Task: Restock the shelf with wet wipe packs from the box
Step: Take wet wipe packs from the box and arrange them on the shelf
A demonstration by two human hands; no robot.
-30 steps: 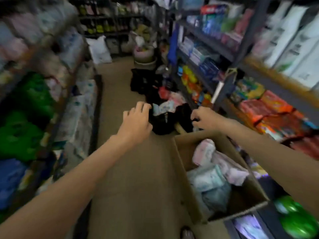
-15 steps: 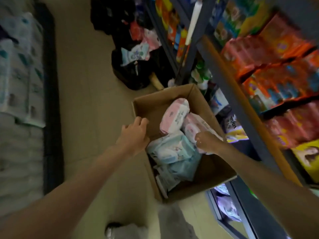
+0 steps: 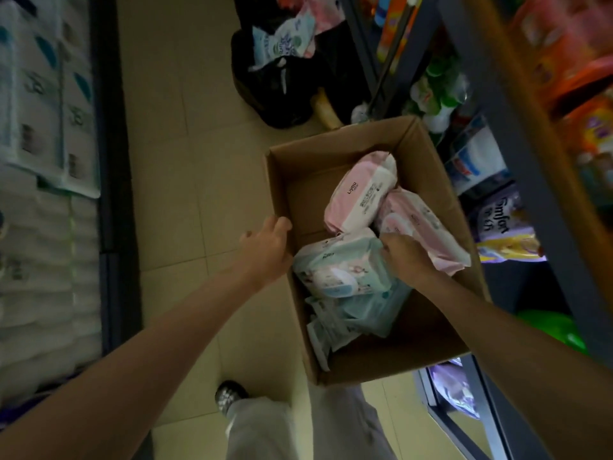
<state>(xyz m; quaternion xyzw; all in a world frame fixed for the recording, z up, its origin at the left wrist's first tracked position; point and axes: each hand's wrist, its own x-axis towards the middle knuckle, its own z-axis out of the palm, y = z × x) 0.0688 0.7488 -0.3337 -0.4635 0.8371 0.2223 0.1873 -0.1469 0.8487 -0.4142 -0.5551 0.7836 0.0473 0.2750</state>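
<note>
Wet wipe packs, soft plastic pillow shapes with glossy crinkled film, lie heaped inside an open brown cardboard box point(image 3: 428, 154) at the centre right of the frame. A pink-and-white pack point(image 3: 360, 194) leans tilted near the box's far end, a second pink pack point(image 3: 428, 234) lies just beside it toward the right wall, and a pale blue pack with a rounded flap lid point(image 3: 335, 267) sits on top of more pale blue packs point(image 3: 361, 313) lower down.

The left hand point(image 3: 265, 250) rests on the box's left rim, fingers curled over the cardboard edge and gripping it. The right hand point(image 3: 403, 257) reaches into the box, its fingers bent down at the seam between the top blue pack and the pink one; it seems to pinch the blue pack's edge, though the fingertips are hidden.

The box stands on a floor of smooth beige tiles point(image 3: 172, 161) in a dim, narrow shop aisle. A dark metal shelf unit point(image 3: 517, 180) with bright orange and purple packets fills the right side. White wrapped bundles point(image 3: 39, 127) are stacked along the left edge. A black bag point(image 3: 275, 94) holding more packs slumps at the upper centre. Grey trouser legs point(image 3: 298, 426) and a dark shoe point(image 3: 229, 395) show at the bottom.
</note>
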